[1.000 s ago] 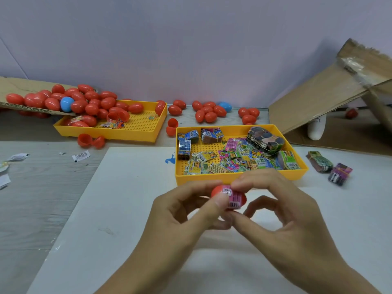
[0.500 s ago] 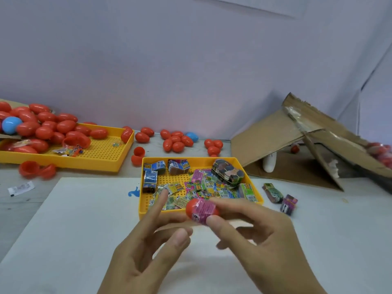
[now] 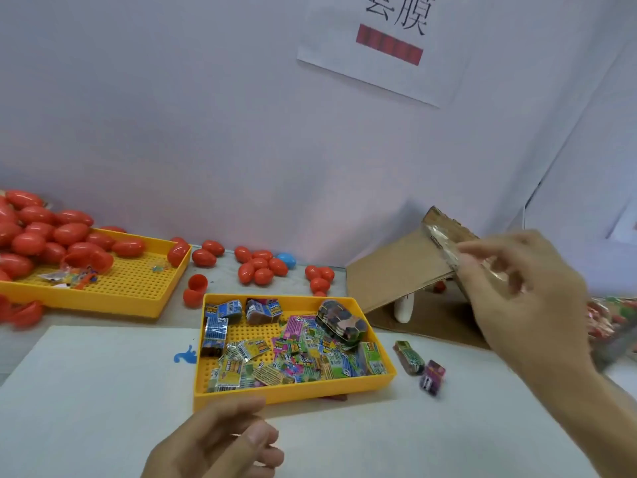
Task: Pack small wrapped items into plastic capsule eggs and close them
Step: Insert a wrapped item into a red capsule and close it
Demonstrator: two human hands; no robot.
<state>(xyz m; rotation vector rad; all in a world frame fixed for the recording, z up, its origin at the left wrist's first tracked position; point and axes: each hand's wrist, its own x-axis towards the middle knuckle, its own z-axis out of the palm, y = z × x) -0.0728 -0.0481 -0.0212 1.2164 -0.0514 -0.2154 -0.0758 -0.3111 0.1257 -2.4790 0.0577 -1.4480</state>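
head | right hand raised at 3 o'clock over cardboard ramp, fingers loosely spread, blurred, holding nothing visible | left hand at 6 o'clock, fingers loosely curled, empty | wrapped items in centre yellow tray | red eggs at 11–12 o'clock

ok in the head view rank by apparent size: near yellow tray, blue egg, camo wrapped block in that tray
1. near yellow tray
2. camo wrapped block
3. blue egg, though it lies farther from the camera, so its look may understate it.
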